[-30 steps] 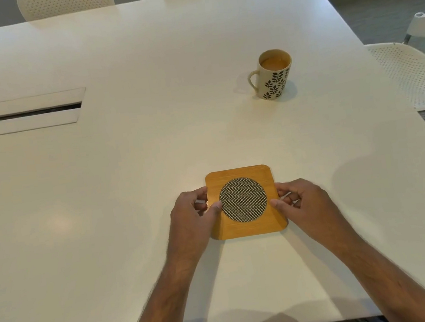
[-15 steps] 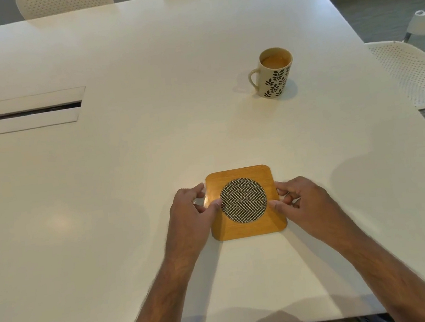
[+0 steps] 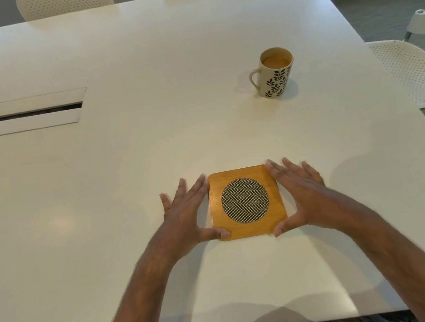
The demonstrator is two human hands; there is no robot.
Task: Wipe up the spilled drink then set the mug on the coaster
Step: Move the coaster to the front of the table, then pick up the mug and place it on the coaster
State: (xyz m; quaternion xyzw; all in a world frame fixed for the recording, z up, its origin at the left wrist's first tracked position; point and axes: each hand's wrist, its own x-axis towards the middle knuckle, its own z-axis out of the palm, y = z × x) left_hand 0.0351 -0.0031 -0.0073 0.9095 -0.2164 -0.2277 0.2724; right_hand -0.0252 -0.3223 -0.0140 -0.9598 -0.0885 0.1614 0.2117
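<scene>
We see the coaster (image 3: 246,201), a square wooden one with a round woven black-and-white inset, lying flat on the white table (image 3: 125,158) near its front edge. Our left hand (image 3: 185,212) lies just beside the coaster's left side, fingers straight and spread, the thumb reaching to the near left corner. Our right hand (image 3: 300,198) mirrors it at the right side, fingers straight, thumb at the near right corner. Neither hand grips anything. The mug (image 3: 275,74) stands upright on the table, well apart from the coaster, farther back and to the right; it is cream with a dark leaf pattern, holds a tan drink, and its handle points left. A long cable slot (image 3: 21,114) sits in the table at the left. White perforated chairs (image 3: 415,74) stand to the right and at the far edge.
</scene>
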